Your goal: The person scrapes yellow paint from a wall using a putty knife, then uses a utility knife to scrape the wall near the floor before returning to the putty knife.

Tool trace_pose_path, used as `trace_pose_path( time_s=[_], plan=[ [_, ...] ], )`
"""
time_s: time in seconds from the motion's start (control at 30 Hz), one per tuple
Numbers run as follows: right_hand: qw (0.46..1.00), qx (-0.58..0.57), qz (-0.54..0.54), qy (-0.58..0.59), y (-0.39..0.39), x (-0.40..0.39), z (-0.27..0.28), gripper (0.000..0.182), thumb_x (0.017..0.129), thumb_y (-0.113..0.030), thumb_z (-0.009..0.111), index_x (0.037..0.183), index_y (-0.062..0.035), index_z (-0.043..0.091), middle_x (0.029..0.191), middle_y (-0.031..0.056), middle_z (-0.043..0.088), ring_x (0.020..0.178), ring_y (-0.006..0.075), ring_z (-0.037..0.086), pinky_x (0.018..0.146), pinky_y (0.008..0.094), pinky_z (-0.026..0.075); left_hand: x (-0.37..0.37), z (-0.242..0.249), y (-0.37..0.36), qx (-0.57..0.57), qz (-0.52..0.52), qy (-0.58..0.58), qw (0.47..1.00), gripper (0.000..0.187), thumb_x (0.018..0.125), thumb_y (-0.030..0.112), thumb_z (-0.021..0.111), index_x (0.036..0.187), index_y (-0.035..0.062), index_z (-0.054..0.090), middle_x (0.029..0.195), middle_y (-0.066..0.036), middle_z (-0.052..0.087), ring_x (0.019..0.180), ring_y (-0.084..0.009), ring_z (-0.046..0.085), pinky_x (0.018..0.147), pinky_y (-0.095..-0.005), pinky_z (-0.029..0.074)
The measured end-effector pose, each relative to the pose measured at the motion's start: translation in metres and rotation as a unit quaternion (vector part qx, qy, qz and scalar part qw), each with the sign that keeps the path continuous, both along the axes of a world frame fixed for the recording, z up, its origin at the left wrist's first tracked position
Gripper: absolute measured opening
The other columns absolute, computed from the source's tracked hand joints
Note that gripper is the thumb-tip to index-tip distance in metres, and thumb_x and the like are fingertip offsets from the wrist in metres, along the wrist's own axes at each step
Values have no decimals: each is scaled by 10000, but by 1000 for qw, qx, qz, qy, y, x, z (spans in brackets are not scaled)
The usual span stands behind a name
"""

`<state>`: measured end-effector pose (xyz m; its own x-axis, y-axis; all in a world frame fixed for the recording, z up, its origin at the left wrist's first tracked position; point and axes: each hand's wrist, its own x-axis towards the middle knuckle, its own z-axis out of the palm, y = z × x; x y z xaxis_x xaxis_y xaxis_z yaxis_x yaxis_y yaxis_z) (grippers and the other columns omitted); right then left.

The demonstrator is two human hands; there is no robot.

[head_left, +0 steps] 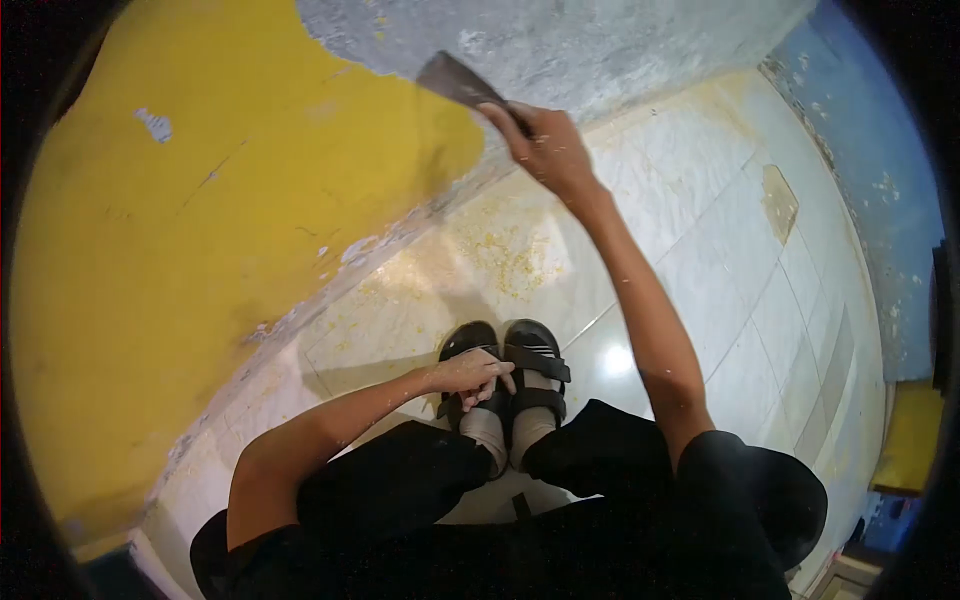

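My right hand (pixel 548 148) is wrapped round the handle of a scraper (pixel 455 78). The wide dark blade points up and left, right at the ragged edge where yellow paint (pixel 300 190) meets bare grey plaster (pixel 560 45) on the wall. Over my sandals (pixel 535 340) hangs my left hand (pixel 470 372), holding nothing, its fingers loosely apart and partly bent. Yellow paint flakes (pixel 505 262) lie scattered on the floor between my feet and the wall.
Pale tiles (pixel 690 250) cover the floor, with a broken brownish patch (pixel 779 203) towards the right. A blue wall (pixel 850 110) with chipped paint rises on the right. At the lower right edge stands something yellow (pixel 905 435).
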<state>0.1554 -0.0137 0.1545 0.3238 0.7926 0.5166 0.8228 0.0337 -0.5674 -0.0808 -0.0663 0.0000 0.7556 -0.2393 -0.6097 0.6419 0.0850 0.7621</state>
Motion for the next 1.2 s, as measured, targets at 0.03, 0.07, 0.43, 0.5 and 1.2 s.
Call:
trace_pose_path(
  time_s=[0.03,0.07,0.43,0.5,1.2],
  plan=[
    [1000,2,8,5,-1,0,2,424,910,-433,537,811,-49,688,625,213,585,576,402,570,526,431,452,0,-1,0,-1,-6,-10,1000,502,998,346,333,1015,-43,649,457,-24,492,337,-130,493,386,-256,452],
    [1000,-24,-11,4,-2,0,4,435,912,-428,542,791,-32,677,609,210,577,556,398,557,512,424,438,0,-1,1,-2,-13,-20,1000,501,998,348,333,1021,-40,649,458,-23,490,339,-130,498,386,-256,453],
    [999,0,4,49,4,-12,3,457,905,-450,540,767,-33,664,596,203,574,555,390,562,521,414,449,3,0,1,-25,-11,6,1000,487,1003,336,333,1021,-46,635,475,-21,491,337,-129,492,388,-251,463],
    [994,32,85,66,17,-37,9,404,912,-405,567,874,-15,665,557,177,495,477,206,380,499,351,387,4,-3,1,-27,-3,15,1000,507,1002,359,335,1019,-52,630,465,-18,486,333,-125,491,371,-252,444],
    [997,4,23,75,5,-34,9,386,913,-406,544,917,-43,675,712,221,607,633,416,570,562,407,456,0,-4,1,-38,9,11,999,509,997,381,361,1028,-49,632,480,-21,496,337,-116,498,352,-244,439]
  ],
)
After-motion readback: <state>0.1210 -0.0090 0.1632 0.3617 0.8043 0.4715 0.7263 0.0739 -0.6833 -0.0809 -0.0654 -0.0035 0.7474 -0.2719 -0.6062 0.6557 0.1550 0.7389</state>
